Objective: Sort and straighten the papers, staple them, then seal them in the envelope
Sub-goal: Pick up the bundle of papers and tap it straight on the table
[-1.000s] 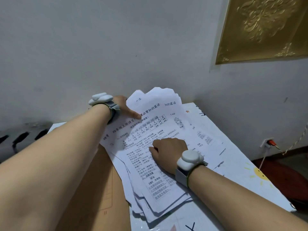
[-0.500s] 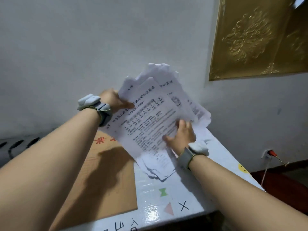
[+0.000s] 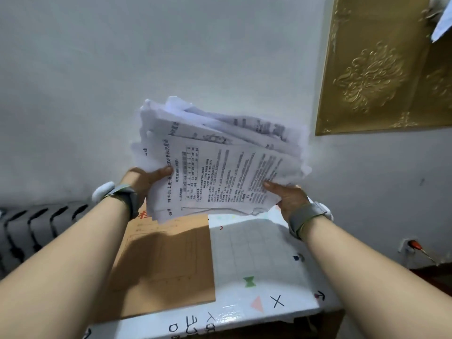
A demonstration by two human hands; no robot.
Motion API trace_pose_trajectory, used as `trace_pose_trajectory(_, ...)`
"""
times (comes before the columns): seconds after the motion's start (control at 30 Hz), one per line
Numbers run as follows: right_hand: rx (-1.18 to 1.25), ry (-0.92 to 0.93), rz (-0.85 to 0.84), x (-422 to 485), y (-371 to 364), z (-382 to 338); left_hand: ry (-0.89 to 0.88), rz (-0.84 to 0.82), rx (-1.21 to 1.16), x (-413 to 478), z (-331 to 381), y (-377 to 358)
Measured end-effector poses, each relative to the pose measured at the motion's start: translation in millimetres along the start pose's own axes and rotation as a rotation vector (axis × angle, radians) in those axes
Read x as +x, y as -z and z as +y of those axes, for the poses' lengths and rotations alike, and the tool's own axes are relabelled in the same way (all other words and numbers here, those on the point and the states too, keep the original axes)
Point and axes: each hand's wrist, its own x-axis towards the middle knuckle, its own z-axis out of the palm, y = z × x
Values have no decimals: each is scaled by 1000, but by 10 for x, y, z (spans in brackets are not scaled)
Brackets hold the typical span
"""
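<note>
One big white wall (image 3: 122, 69) stands close behind the surface (image 3: 264, 253), whose near and right edges show. A brown envelope (image 3: 166, 265) lies flat on its left half. The papers (image 3: 220, 172) are up in the air over the far end, with open room under them. The pile is messy. Its long side runs left to right, with the page tops to the left. The left grip (image 3: 144, 178) pinches the left end, and the right grip (image 3: 289, 196) holds the right end.
</note>
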Motion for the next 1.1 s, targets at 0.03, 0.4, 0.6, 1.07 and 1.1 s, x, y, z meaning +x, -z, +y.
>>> trace_pose_trajectory(0.03,-10,3,1,-4,-44,-53,0,30,-24,9,-26,23)
trace_pose_trajectory(0.4,-128,102,115,-41,-124,90,15,57,-81,-53,-571,111)
trace_pose_trajectory(0.6,-288,84,179,-44,-162,121,15,178,-147,-42,-655,36)
trace_pose_trajectory(1.07,-144,32,151,-68,-273,43,-126,227,-103,47,-572,4)
trace_pose_trajectory(1.1,-136,73,173,-21,-301,5,-170,232,-98,63,-507,-4)
